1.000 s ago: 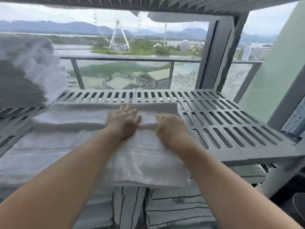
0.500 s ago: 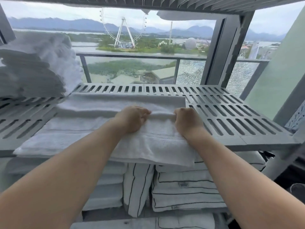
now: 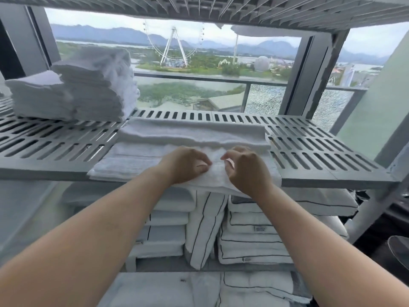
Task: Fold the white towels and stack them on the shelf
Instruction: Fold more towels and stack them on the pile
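On the slatted shelf [image 3: 309, 151], middle tier: one white towel [image 3: 141, 160], partly folded, front edge overhanging the lip. Left hand [image 3: 183, 163], flat a second ago, and right hand [image 3: 245, 167] have drawn together, fingers curled, both pinching a central ridge of cloth; next fold judged under way. Long axis left-right, parallel to the shelf front.

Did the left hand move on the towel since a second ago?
Yes. The left hand slid back toward the front edge of the shelf, and its fingers, flat before, now pinch the towel.
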